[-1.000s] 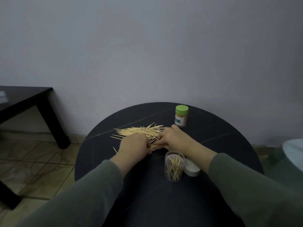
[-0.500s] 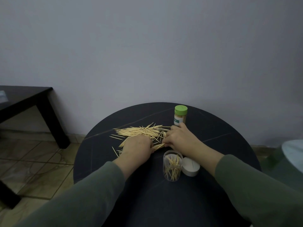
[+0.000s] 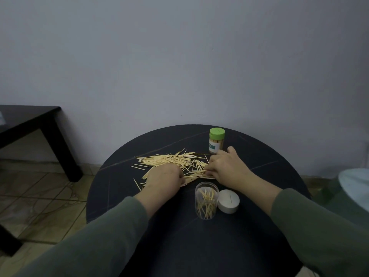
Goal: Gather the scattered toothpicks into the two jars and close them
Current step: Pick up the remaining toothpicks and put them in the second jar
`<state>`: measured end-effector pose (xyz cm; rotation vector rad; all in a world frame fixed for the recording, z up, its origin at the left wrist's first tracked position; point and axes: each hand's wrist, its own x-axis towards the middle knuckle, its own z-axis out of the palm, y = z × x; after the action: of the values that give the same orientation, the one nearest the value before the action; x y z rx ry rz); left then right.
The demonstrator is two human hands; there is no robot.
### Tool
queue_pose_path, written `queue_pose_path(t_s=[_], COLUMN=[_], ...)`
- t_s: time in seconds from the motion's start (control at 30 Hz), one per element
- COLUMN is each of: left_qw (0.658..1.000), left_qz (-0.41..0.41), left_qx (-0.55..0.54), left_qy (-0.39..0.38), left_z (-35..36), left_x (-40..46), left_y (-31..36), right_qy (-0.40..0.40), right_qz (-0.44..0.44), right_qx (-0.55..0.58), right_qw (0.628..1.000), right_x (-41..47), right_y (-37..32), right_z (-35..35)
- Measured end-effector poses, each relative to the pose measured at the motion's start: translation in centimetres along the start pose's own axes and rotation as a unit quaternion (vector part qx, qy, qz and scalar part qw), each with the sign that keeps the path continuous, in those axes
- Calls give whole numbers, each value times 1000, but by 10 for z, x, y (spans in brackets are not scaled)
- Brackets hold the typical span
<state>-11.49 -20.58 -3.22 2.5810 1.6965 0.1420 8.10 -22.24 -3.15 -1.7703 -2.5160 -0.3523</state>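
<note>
Head view: left hand and right hand, fingers curled, pinch a toothpick bundle between them.

Both hands' fingertips hidden among the toothpicks.

A home room: round dark table, tiled floor, plain wall.

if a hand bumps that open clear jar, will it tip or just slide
The clear jar would probably tip: it looks tall and narrow and holds only a few loose toothpicks, so it is likely light. With no lid on, the picks could spill. The white lid beside it might block a fall to that side.
</note>
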Motion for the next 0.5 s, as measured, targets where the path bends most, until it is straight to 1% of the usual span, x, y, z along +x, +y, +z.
queue_pose_path(t_s=[0.13,0.33,0.5], left_qw=[1000,998,993], left_qz=[3,-2,-25], left_qx=[-17,-50,-105], left_qy=[11,41,44], left_z=[0,3,3], left_x=[0,0,0], left_y=[0,-3,-7], right_qy=[-2,39,34], right_qz=[22,68,97], right_qx=[26,63,92], right_qw=[999,995,990], right_x=[-7,-13,-18], right_y=[-1,-3,0], right_z=[2,1,-2])
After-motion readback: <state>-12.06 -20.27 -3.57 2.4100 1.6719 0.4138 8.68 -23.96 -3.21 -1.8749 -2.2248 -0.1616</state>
